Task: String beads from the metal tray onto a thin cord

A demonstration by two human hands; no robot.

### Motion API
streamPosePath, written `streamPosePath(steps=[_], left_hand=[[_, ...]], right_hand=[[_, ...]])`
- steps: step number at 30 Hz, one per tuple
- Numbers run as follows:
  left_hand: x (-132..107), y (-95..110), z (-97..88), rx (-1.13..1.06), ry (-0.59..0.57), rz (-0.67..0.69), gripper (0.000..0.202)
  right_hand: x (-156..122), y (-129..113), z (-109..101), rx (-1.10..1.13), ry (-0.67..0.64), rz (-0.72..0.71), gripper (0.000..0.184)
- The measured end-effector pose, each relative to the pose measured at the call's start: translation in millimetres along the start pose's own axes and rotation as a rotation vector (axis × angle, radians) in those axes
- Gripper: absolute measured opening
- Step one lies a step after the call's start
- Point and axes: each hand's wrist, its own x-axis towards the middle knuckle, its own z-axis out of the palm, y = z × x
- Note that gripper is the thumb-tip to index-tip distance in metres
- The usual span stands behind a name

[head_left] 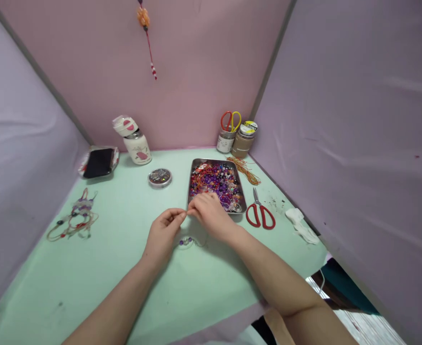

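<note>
Beaded cord point(187, 241) lies on the mint-green tabletop point(124, 268), on our side of the meeting fingertips; purple and clear beads on it, thin slack looping right.

Left hand point(162, 235): thumb and forefinger pinching, by our read on the cord's fine end. Right hand point(211, 213): same pinch, tips meeting the left's. Strand between them is too thin to confirm.

Risks as we judge them:
- Pinch slips and beads run off. Cause: fine, slick strand, tiny grip. We can't make out a knot or stopper.
- Slack snags under the right wrist and tugs the beads sideways.
- Right hand overlaps the near-left corner of the metal tray point(189, 179) in view; can't tell if they touch. A knock there could spill it.

Containers:
- Metal tray: loose mixed beads point(225, 179), mostly purple, some orange, black and clear, plus bits of cord. Looks open.
- Round case point(160, 186), left of the tray: small dark, glinting bits, too fine to identify.
- Glass jar point(225, 143) at the back: holds red-and-yellow-handled scissors point(230, 127).
- Brown jar point(244, 143) beside it: yellow-and-white lid on, contents unreadable.
- White bottle point(139, 149): cap tilted, inside hidden from us.
</note>
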Motion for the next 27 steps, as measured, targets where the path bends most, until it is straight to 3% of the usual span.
streamPosePath(steps=[5,8,13,17,20,24,27], left_hand=[[2.0,-6.4,-4.0,0.128,0.003,0.133,0.029],[1.0,-5.3,-6.2,0.133,0.052,0.153,0.03],[-1.4,-1.5,-7.9,0.112,0.077,0.2,0.033],[-3.1,-2.6,-6.4,0.114,0.062,0.192,0.035],[-3.5,-4.8,-5.5,0.13,0.039,0.18,0.036],[-2.4,-9.4,-4.7,0.163,0.021,0.179,0.033],[-2.1,-12.9,-3.3,0.167,-0.006,0.17,0.031]], right_hand=[[1.6,-0.7,-4.9,0.034,0.001,0.046,0.021],[-6.0,7.2,-22.3,0.066,0.1,0.12,0.02],[-51.0,33.7,-52.7,0.066,0.281,0.273,0.01],[-91.9,47.3,-52.1,-0.005,0.293,0.372,0.011],[-106.0,51.1,-47.2,-0.031,0.287,0.4,0.01],[-92.6,60.6,-49.6,-0.062,0.314,0.394,0.013],[-52.9,74.6,-53.0,-0.072,0.239,0.345,0.013]])
